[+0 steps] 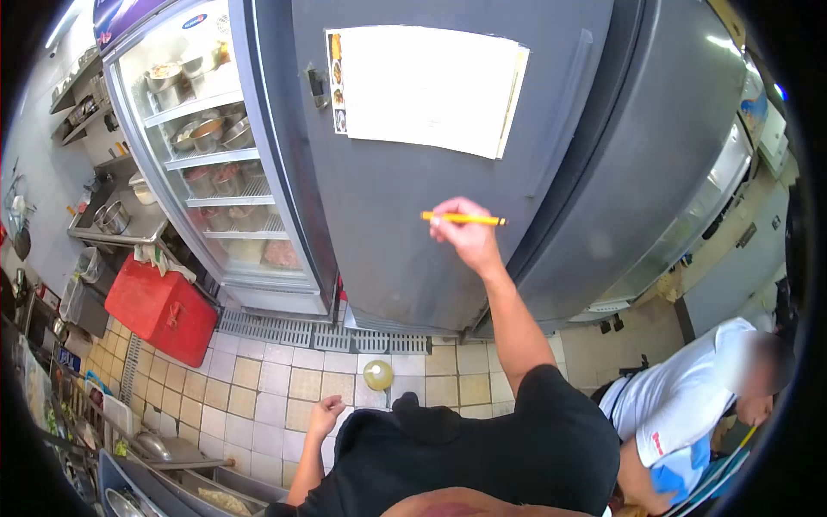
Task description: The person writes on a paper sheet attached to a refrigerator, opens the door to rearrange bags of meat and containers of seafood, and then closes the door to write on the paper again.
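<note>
Probably a restaurant kitchen, glass-door fridge [274, 185], metal bowls [207, 133], steel counter [129, 228], tiled floor [276, 379]

Black short-sleeved shirt [482, 448], bare forearms [517, 323]

One pencil [463, 219], one paper sheet [426, 90], one red box [161, 308], one glass-door fridge [220, 185].

A white sheet of paper [422, 86] hung on the grey fridge [388, 224]. Just left of it stood a glass-door cooler [250, 258], metal bowls [207, 133] lined up on its shelves. A red box [159, 310] sat on the tiled floor [258, 388] near the drain grate [293, 332], and a yellowish round thing [377, 375] lay just in front of that grate. At far right, a person in a white shirt [680, 405] leaned forward.
</note>
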{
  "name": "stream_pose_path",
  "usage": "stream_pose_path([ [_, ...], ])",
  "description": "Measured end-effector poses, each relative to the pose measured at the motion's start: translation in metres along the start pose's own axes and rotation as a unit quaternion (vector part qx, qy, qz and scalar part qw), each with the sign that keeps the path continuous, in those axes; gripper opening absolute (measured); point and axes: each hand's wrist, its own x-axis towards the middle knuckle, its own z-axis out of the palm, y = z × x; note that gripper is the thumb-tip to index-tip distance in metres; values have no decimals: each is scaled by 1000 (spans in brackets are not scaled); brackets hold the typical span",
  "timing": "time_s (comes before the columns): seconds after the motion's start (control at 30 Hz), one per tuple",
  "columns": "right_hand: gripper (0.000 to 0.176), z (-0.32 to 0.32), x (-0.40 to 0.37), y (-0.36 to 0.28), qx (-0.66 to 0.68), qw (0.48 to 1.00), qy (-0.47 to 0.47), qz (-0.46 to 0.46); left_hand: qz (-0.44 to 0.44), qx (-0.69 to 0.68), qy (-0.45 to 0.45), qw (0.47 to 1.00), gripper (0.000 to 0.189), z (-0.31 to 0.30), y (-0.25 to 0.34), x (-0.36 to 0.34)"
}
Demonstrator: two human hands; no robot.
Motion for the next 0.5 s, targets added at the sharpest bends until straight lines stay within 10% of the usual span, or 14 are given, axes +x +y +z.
stream_pose_path([
  [0.3, 6, 8, 165, -56, 59, 949, 54, -305, -125, -4, 234, 964, 29, 1, -81, -71],
  [0.5, 7, 11, 235, -40, -12, 911, 129, -391, -345, -39, 146, 926, 30, 16, -133, -117],
])
